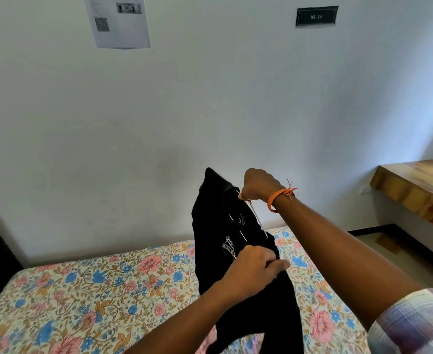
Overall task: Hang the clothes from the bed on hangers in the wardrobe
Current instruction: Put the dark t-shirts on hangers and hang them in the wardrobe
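Shirt: your black shirt [238, 264] hangs in the air above the bed [87, 295], held up between both hands, its lower part trailing down toward the flowered sheet.
Hanger: a thin metal hanger [257, 218] runs down from your upper hand into the shirt; only a short stretch of wire shows, and you cannot tell how far it sits inside.
Right hand: your right hand [258, 186], the one with the orange wrist thread [279, 198], has its fingers curled tight around the top of the hanger.
Left hand: your left hand [256, 267] pinches a fold of black cloth lower down, thumb pressed against fingers.
Risk, slipping off: if the wire is through only one shoulder, the shirt would likely slide off to one side as soon as you let go of the cloth.
Risk, snagging: tugging the cloth hard over the wire end could catch or stretch the neck opening.
Risk, dragging: the loose lower part may brush the sheet or twist as you turn away.
Risk, grip: a one-handed carry by the hook could let the hanger tilt and shed the shirt.
Wardrobe: not in view, so what hangs in it cannot be told.
Bed as holder: no other clothes show on the visible sheet.
Wooden shelf [414, 190]: nothing visible on its top.
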`<state>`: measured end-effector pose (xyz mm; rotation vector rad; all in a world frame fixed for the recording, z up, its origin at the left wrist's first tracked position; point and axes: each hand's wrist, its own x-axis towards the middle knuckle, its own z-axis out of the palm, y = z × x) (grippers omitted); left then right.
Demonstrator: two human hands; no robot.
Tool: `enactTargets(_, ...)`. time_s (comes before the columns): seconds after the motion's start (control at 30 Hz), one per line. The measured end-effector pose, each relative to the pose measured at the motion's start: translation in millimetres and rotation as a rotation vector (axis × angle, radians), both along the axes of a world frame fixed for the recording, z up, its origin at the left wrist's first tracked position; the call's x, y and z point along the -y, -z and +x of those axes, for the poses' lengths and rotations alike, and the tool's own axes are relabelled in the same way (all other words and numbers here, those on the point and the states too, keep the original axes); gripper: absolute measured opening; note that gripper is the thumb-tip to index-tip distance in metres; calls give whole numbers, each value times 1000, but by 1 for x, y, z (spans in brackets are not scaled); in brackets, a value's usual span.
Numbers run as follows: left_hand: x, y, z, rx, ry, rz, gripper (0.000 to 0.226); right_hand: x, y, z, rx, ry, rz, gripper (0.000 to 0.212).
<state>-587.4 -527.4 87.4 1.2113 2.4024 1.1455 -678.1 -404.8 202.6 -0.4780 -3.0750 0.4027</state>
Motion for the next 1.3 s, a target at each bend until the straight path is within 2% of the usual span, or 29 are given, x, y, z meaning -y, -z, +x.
enactTargets(0.07,9,-3,-8,100,9,-1,42,-2,0,2,64,-37,32,34)
enactTargets(0.1,14,-3,-15,80,-26,6,37,-3,-1,3,84,-48,49,36)
enactTargets(0.23,37,-4,-66,-175,-394,112,13,-9,-5,10,132,-81,82,40)
enactTargets(0.27,45,-7,-80,-194,-487,139,16,-10,-8,12,146,-92,79,38)
enactTargets(0.37,67,-15,-121,-246,-646,99,49,-16,-18,18,165,-136,80,28)
enactTargets(0.4,72,-19,-131,-267,-638,57,52,-19,-22,21,166,-146,75,29)
enactTargets(0.47,77,-23,-142,-348,-565,-35,41,-24,-28,27,168,-167,43,30)
enactTargets(0.57,75,-26,-145,-648,-467,-102,14,-33,-31,37,171,-182,-12,21)
enactTargets(0.63,71,-26,-145,-789,-415,-100,8,-40,-30,42,165,-182,-43,16)
enactTargets(0.77,63,-25,-142,-858,-306,-175,38,-53,-28,52,123,-163,-83,13)
enactTargets(0.83,57,-23,-141,-961,-284,-255,53,-58,-29,57,100,-160,-108,13)
enactTargets(0.9,53,-19,-141,-1109,-297,-271,52,-63,-29,62,85,-164,-134,12)
enactTargets(0.97,49,-15,-144,-1221,-274,-205,40,-69,-29,66,73,-159,-151,11)
enactTargets(1.03,45,-15,-147,-1232,-246,-129,32,-73,-27,70,69,-161,-178,10)
enactTargets(1.2,28,-16,-159,-1061,-100,-63,23,-80,-18,82,56,-146,-189,9)
enactTargets(1.3,24,-14,-159,-862,-40,26,13,-87,-16,87,46,-120,-139,10)
